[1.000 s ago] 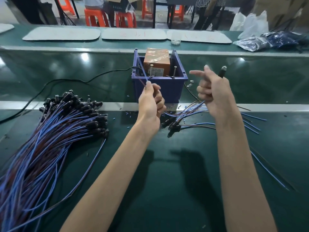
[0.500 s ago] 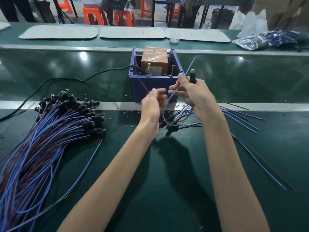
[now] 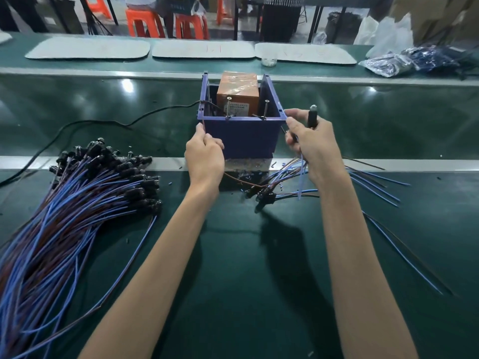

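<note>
The left hand (image 3: pixel 204 156) and right hand (image 3: pixel 313 143) have moved apart over the green tabletop (image 3: pixel 259 281), to the front corners of the blue box (image 3: pixel 246 137). Left fingers pinch a thin brown wire (image 3: pixel 241 180) (it trails under the wrist). Right fingers grip a black plug (image 3: pixel 312 117).

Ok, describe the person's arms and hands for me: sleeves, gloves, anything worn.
Both arms are bare. The left forearm and the right forearm show no sleeve anywhere in the head view. The left hand and the right hand wear no gloves, and no watch, bracelet or ring shows.
</note>
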Demonstrator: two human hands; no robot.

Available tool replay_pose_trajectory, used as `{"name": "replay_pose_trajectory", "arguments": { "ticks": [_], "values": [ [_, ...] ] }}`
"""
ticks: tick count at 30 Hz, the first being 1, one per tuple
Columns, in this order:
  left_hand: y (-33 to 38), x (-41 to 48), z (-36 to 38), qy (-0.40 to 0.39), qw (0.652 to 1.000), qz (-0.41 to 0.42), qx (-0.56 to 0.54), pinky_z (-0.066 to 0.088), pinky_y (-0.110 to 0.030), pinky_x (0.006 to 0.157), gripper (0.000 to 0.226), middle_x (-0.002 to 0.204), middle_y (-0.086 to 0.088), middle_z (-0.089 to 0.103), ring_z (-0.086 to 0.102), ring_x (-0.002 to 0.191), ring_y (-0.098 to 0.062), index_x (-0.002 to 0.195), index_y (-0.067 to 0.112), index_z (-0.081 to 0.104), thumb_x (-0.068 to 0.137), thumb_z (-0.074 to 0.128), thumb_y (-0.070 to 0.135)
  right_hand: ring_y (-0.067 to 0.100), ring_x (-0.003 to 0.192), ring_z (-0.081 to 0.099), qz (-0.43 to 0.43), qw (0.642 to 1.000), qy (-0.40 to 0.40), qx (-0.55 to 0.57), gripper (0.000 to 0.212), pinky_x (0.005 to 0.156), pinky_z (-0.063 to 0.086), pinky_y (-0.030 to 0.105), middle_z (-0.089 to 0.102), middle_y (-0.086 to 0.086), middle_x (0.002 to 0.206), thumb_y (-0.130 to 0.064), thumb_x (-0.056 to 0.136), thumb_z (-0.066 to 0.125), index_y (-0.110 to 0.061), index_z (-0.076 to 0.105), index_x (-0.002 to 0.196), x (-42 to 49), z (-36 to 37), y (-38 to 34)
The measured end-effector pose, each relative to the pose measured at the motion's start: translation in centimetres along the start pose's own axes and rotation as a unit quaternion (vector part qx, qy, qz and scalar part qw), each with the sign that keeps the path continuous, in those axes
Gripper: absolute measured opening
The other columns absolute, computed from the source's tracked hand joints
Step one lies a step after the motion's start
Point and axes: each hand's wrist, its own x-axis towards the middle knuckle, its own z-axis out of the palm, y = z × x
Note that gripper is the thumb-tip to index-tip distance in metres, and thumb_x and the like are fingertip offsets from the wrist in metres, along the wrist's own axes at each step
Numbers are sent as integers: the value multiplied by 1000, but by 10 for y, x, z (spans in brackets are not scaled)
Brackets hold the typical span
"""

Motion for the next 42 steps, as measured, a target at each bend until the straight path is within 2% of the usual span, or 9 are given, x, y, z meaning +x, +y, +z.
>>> {"name": "replay_pose_trajectory", "arguments": {
  "ticks": [3, 7, 12, 15, 17, 21, 25, 32, 42],
  "values": [
    [-2, 7, -5, -18, 999, -2, 50, 38, -29, 62, 55, 74, 10, 63, 44, 59, -7, 148, 14, 29, 95, 28, 0, -1, 37, 38, 5, 999, 35, -18, 22, 39, 28, 9, 48, 0, 59, -4, 94, 49, -14, 69, 96, 4, -2, 2],
    [-5, 7, -9, 12, 999, 38, 32, 35, -26, 49, 13, 76, 7, 72, 41, 42, -5, 106, 24, 37, 101, 32, 13, 1, 38, 32, 30, 999, 40, 4, 34, 37, 24, 13, 49, -1, 58, 2, 90, 41, -17, 69, 88, 7, -5, 3],
    [-3, 11, -14, 50, 993, 96, 37, 47, -22, 48, 22, 70, 14, 70, 51, 41, -3, 84, 32, 52, 98, 51, 15, 2, 38, 30, 32, 999, 26, -4, 34, 37, 23, 14, 51, -1, 60, 1, 89, 39, -17, 68, 91, 9, -5, 5],
    [-5, 15, -17, 58, 995, 74, 44, 51, -24, 56, 23, 67, 17, 68, 52, 46, 1, 88, 29, 64, 95, 51, 11, 2, 36, 29, 31, 999, 29, 6, 33, 36, 22, 14, 50, -1, 60, 2, 89, 40, -14, 68, 93, 9, -5, 7],
    [-5, 18, -19, 50, 997, 53, 40, 47, -17, 53, 27, 68, 17, 68, 48, 40, 2, 96, 23, 67, 93, 46, 7, 1, 35, 29, 35, 999, 33, 20, 30, 36, 22, 14, 49, 0, 60, 2, 90, 40, -13, 66, 93, 10, -5, 8],
    [-4, 21, -23, 14, 998, 52, 31, 43, -14, 51, 23, 77, 14, 70, 47, 39, 0, 104, 18, 60, 96, 43, 6, 1, 36, 30, 47, 997, 38, 54, 24, 36, 23, 14, 50, 0, 60, 2, 91, 43, -11, 63, 92, 11, -8, 11],
    [-4, 21, -26, 2, 998, 55, 19, 46, -17, 50, 18, 77, 11, 73, 48, 41, -4, 92, 23, 53, 97, 46, 8, 1, 36, 30, 53, 995, 31, 76, 23, 36, 23, 14, 51, 0, 60, 3, 91, 45, -9, 64, 89, 11, -8, 14],
    [-6, 22, -27, -12, 999, 32, -6, 51, -23, 56, 20, 78, 11, 75, 52, 40, -5, 86, 24, 64, 95, 53, 9, 4, 38, 31, 49, 996, 17, 76, 24, 37, 23, 15, 54, -1, 61, 3, 91, 45, -6, 67, 92, 11, -7, 16],
    [-1, 19, -28, -36, 999, 18, -26, 47, -16, 50, 21, 77, 9, 75, 48, 40, -4, 86, 22, 67, 95, 53, 8, 5, 41, 26, 49, 995, -12, 84, 26, 38, 19, 16, 54, -5, 55, 2, 92, 44, -8, 68, 90, 12, -9, 18]
  ]
}}
